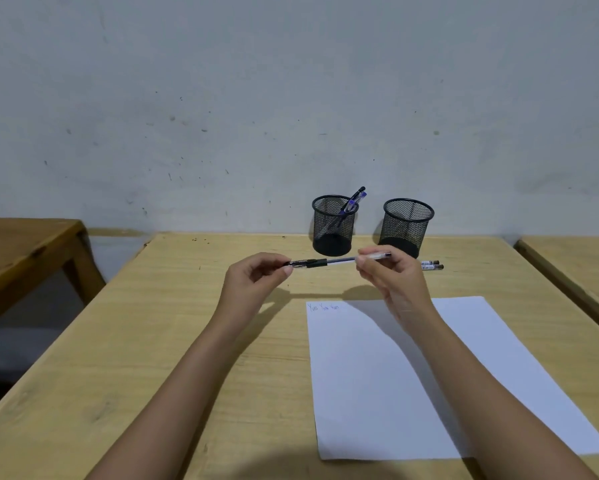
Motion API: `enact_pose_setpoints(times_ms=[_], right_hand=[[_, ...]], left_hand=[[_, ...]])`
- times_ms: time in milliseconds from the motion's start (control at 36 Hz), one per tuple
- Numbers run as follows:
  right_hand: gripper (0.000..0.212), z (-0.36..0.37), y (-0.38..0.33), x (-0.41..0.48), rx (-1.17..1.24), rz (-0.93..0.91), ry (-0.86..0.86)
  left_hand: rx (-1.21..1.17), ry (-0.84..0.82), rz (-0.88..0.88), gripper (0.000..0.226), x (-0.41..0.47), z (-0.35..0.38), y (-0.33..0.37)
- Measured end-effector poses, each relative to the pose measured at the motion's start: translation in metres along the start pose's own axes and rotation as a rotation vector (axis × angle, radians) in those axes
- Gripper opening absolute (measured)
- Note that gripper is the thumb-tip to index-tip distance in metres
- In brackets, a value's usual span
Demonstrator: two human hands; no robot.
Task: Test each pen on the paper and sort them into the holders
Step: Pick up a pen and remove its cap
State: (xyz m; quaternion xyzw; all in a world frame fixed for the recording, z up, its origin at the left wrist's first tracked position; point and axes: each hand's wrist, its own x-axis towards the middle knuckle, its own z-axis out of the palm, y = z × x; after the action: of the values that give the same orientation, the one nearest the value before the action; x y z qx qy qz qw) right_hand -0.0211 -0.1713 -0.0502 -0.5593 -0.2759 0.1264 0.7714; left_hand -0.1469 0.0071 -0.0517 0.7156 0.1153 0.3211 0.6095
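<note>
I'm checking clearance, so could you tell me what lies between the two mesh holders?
Nothing: the head view shows only bare wall and table between left holder and right holder.

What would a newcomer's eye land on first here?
First, the black-gripped clear pen held level between the left hand and right hand, above the wooden table. Next, two black mesh holders at the wall: the left holder has pens, the right holder looks empty. Nearer, right of centre, lies white paper.

1 head view – looks forward, down over table [187, 341], near – wall [221, 98] behind.
</note>
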Motion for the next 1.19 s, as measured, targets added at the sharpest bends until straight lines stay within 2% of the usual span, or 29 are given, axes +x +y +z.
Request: enact_pose_setpoints(times_ms=[56,111,333,472,528,611,667,722,806,917,1028,1111,1194], right_hand=[[0.014,0.011,0.003,-0.004,0.153,0.062,0.043],[0.014,0.020,0.005,-0.005,0.189,0.077,0.030],[0.008,0.029,0.005,-0.002,0.053,0.037,-0.036],[0.005,0.025,0.012,-0.005,0.017,0.071,-0.067],[0.004,0.015,0.009,-0.002,0.018,0.054,0.035],[0.002,-0.030,-0.008,0.005,0.233,0.052,0.299],[0.014,-0.051,-0.016,0.002,0.282,0.057,0.335],[0.023,-0.050,-0.015,0.003,0.218,0.086,0.282],[0.010,-0.027,-0.004,0.006,0.116,0.118,0.179],[0.025,-0.012,0.009,0.008,-0.051,0.103,0.170],[0.021,-0.007,0.013,0.007,-0.164,0.091,0.133],[0.011,-0.005,0.012,0.005,-0.180,0.101,0.077],[0.009,-0.005,0.012,0.004,-0.105,0.137,0.049]], left_hand=[[-0.017,-0.043,-0.002,0.012,-0.002,0.008,0.002],[-0.039,-0.094,-0.005,0.013,-0.004,0.014,0.002],[-0.037,-0.213,-0.035,0.018,-0.007,0.018,0.004],[0.129,-0.197,-0.009,0.019,-0.007,0.016,0.004],[0.139,-0.130,-0.006,0.019,-0.003,0.003,0.006],[0.153,0.100,-0.002,0.019,0.007,-0.049,0.009],[0.225,0.131,-0.020,0.012,0.011,-0.078,0.008],[0.294,0.101,-0.032,0.010,0.015,-0.081,0.005],[0.351,0.021,-0.039,0.009,0.017,-0.057,-0.006],[0.361,-0.032,-0.083,0.016,0.010,-0.024,-0.029],[0.489,-0.132,-0.039,0.018,0.010,-0.007,-0.042],[0.537,-0.151,0.002,0.019,0.011,0.000,-0.044],[0.590,-0.172,0.047,0.021,0.014,0.004,-0.044]])
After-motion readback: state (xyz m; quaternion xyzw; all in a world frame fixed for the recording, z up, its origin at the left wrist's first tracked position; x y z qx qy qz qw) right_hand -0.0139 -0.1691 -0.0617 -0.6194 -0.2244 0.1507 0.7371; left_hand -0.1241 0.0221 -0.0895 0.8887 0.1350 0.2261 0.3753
